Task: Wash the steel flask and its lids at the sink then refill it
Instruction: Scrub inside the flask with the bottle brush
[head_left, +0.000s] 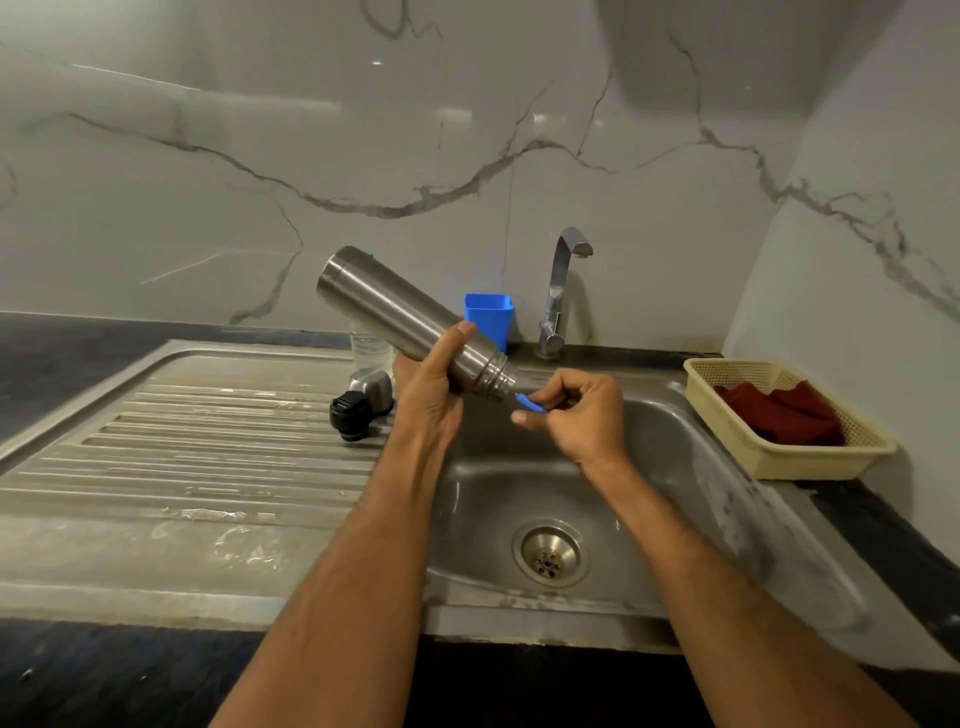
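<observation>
My left hand (428, 395) grips the steel flask (400, 312) near its threaded neck and holds it tilted over the sink basin (675, 467), open mouth pointing down to the right. My right hand (576, 415) pinches a thin blue handle (531, 404) whose far end goes into the flask's mouth; the part inside is hidden. On the draining board (182, 457) lie a black inner lid (351, 415) and, just behind it, a steel cap (371, 388).
A chrome tap (561, 291) stands behind the basin, with a blue plastic cup (491, 314) to its left and a clear plastic bottle (370, 349) behind the lids. A cream basket (779, 415) holding a dark red cloth (779, 413) sits at the right. The drain (549, 553) is open.
</observation>
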